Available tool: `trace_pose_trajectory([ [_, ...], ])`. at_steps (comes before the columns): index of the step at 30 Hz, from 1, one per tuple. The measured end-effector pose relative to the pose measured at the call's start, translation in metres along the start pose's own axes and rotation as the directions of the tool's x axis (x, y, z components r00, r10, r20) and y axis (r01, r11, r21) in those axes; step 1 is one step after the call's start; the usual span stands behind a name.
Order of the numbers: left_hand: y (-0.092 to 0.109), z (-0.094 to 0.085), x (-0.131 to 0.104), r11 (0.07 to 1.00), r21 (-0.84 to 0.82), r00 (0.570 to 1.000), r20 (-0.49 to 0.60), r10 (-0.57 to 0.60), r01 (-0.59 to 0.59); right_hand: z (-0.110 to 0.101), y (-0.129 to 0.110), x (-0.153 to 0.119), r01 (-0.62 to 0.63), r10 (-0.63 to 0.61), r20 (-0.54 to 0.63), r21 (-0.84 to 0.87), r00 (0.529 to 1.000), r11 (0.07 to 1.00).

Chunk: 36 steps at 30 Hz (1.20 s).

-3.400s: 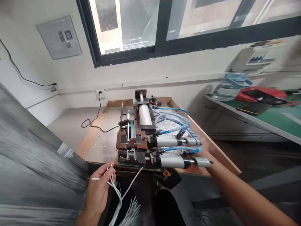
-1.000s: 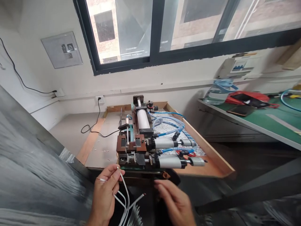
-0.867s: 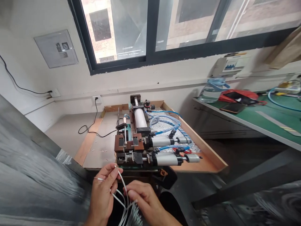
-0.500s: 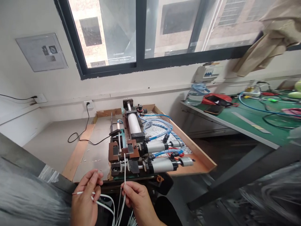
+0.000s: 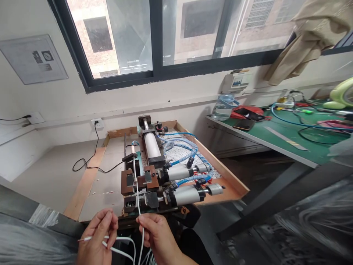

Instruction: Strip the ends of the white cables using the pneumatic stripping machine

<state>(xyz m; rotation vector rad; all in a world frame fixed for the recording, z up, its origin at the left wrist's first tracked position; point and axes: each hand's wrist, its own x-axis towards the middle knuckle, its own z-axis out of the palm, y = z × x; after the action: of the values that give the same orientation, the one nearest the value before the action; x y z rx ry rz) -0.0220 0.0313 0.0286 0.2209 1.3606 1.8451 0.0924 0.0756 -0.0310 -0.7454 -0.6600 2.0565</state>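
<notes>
My right hand (image 5: 158,233) pinches a white cable (image 5: 138,200) in front of the machine (image 5: 150,176). The cable's upper end reaches up between the brown clamp blocks, touching or near the tip of a thin metal rod. My left hand (image 5: 99,235), fingers curled, holds other white cable (image 5: 124,239) at the lower left; one end with a reddish-brown tip sticks out past the hand's left side. Both cables run down out of view at the bottom.
The machine sits in a wooden-edged tray (image 5: 234,176), with silver cylinders and blue hoses at its right. A green table (image 5: 278,136) at the right holds a phone (image 5: 244,124), a water jug (image 5: 223,108), a red bag and wires.
The right hand's cable now reaches the rod tip, where it ended a little to the right before. The whole view has shifted slightly. Both hands keep their hold.
</notes>
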Motion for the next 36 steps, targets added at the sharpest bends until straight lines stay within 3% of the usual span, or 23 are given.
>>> trace_pose_trajectory([
  [10,-0.002,-0.002,-0.002,1.000,0.000,1.000,0.014,0.011,-0.011,0.004,-0.001,-0.001,-0.011,0.013,-0.032,0.058,0.999,0.998],
  [19,-0.002,-0.005,-0.010,0.999,0.009,0.999,0.040,0.036,-0.037,-0.006,0.009,-0.012,0.147,-0.146,0.020,-0.175,0.989,0.974],
  [23,-0.003,-0.007,-0.013,0.999,0.012,0.998,0.054,0.042,-0.043,-0.007,0.008,-0.014,0.188,-0.188,0.015,-0.147,0.982,0.971],
  [29,-0.002,-0.003,-0.015,0.999,0.016,0.999,0.019,0.045,-0.046,-0.004,0.005,-0.004,0.095,-0.095,-0.001,0.001,0.995,0.995],
  [36,-0.002,0.000,-0.014,0.996,0.063,0.995,0.073,0.065,-0.070,-0.001,-0.001,0.000,0.017,-0.017,0.000,0.041,1.000,0.999],
])
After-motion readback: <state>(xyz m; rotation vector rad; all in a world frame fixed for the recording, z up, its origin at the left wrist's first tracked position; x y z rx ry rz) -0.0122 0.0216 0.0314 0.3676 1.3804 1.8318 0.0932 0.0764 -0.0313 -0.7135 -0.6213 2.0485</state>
